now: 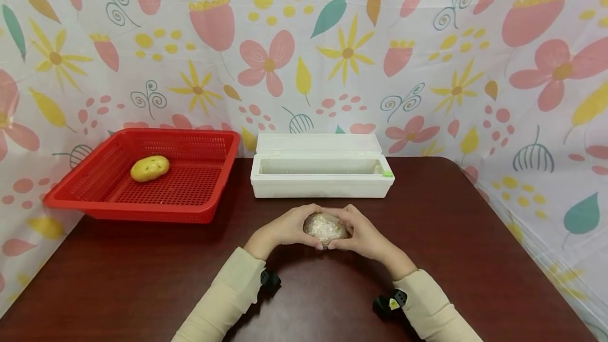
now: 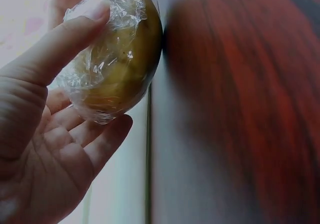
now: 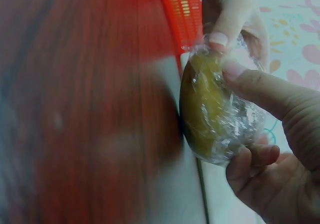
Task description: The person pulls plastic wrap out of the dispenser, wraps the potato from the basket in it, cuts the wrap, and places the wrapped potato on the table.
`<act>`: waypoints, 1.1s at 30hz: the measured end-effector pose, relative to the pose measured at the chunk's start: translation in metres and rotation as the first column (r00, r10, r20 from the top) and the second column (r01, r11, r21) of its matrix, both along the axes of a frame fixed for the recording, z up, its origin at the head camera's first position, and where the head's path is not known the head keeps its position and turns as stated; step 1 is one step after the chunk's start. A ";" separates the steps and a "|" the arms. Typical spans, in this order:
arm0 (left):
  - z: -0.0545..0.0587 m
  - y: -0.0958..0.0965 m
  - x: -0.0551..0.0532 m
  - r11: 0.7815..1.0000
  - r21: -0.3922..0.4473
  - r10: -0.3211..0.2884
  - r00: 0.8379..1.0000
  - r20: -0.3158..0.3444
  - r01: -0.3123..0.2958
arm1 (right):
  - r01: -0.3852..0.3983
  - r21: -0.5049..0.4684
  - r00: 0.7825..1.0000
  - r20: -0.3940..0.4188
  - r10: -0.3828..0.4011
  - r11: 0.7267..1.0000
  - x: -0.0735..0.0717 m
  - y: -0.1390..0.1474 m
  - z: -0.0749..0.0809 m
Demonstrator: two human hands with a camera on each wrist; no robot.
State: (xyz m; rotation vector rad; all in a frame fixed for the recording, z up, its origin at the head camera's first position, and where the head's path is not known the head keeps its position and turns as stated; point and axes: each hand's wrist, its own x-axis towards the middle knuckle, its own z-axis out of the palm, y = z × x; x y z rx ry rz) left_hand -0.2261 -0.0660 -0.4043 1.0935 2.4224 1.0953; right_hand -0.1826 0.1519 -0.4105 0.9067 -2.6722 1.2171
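A potato (image 1: 325, 227) wrapped in clear plastic film is held between both hands, low over the middle of the table. My left hand (image 1: 291, 226) grips its left side, thumb in front and fingers behind. From the right, my right hand (image 1: 364, 234) holds it the same way, the two thumbs close together. In the left wrist view the film around the potato (image 2: 122, 59) looks crumpled and shiny under the thumb. The right wrist view shows the potato (image 3: 207, 104) with bunched film on the side toward the palm.
A red plastic basket (image 1: 211, 207) at the back left holds one unwrapped potato (image 1: 150, 168). Behind the hands stands a long white box (image 1: 323, 187) with its lid raised and a green tab at its right corner. A floral cloth (image 1: 304, 51) hangs behind the dark table (image 1: 475, 257).
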 end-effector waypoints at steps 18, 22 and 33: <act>-0.009 -0.010 -0.007 0.997 0.070 0.035 0.998 0.060 -0.039 | 0.026 0.076 0.994 -0.105 -0.018 0.997 0.001 -0.003 -0.003; -0.010 -0.010 -0.008 0.995 0.084 0.039 0.997 0.065 -0.044 | -0.007 0.082 0.996 -0.083 0.014 0.997 0.000 -0.003 -0.003; -0.012 -0.007 -0.011 0.998 0.045 0.049 0.999 0.004 -0.049 | 0.014 0.054 0.999 -0.045 -0.011 0.998 -0.003 0.000 -0.004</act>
